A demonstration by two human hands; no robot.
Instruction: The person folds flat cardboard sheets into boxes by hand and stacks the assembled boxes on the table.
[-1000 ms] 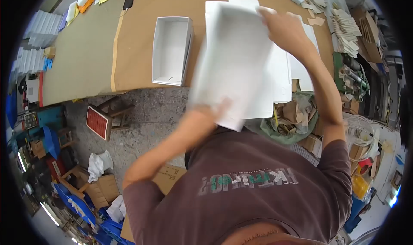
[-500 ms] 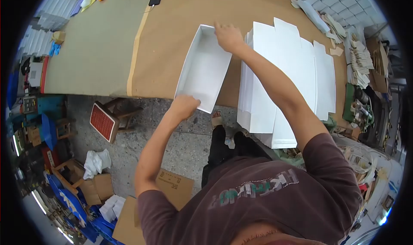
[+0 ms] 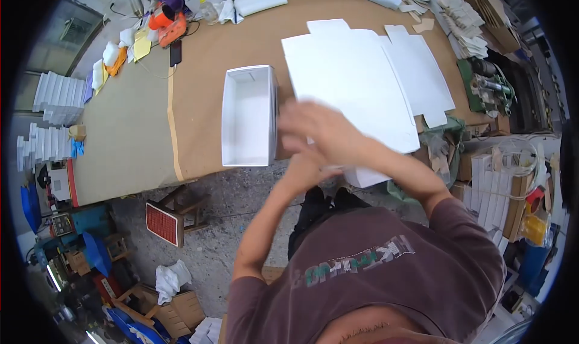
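Observation:
An open white box (image 3: 248,117) stands on the brown table top, its long side upright toward me. To its right lie flat white cardboard blanks (image 3: 344,72), stacked at the table's front edge. Between the box and the stack, my right hand (image 3: 319,130) hovers with its fingers blurred and apart. Just below it my left hand (image 3: 307,170) is near the front edge of the stack, partly covered by my right hand. Its fingers are hard to make out, and whether it touches a blank cannot be told.
A black phone (image 3: 175,53) with a cable lies left of the box. White stacks (image 3: 60,90) stand at the far left. A red-topped stool (image 3: 163,223) is on the floor below the table. A green machine (image 3: 476,84) sits at the right edge.
The white box was held by both hands and now stands on the table, let go. Both hands have moved right and come together by the flat blanks. The camera view has shifted.

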